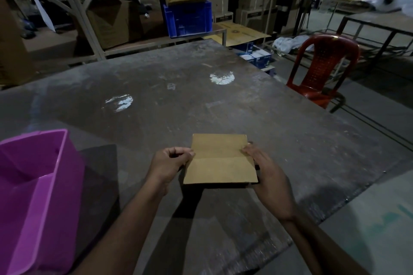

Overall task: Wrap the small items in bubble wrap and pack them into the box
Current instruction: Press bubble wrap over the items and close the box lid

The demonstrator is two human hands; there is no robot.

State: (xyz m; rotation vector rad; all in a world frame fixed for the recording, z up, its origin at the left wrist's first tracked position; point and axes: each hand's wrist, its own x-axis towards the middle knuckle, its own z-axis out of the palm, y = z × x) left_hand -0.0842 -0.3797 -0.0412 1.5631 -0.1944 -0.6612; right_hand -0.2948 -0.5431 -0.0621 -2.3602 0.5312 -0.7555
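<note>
You've got the flattened cardboard box [220,159] held between both hands, low over the near part of the big worn table [201,100], about centre of your view. Your left hand [171,164] is at the box's left edge with the fingers curled in and the fingertips pinching that edge, wrist bent a bit and the forearm running in from the bottom left. Your right hand [268,176] sits along the right edge, fingers fairly straight and stretched forward along the side with the thumb up by the top corner, so it's holding that side more flat than clenched; I can't tell how much wraps underneath. The box is folded flat, one crease running across its middle, and it's tilted slightly toward you. Off to your left there's a pink plastic bin [38,196] on the table, well apart from the box. A red plastic chair [324,67] stands past the table's far right corner, and blue crates [187,18] and stacked cartons sit in the back.
</note>
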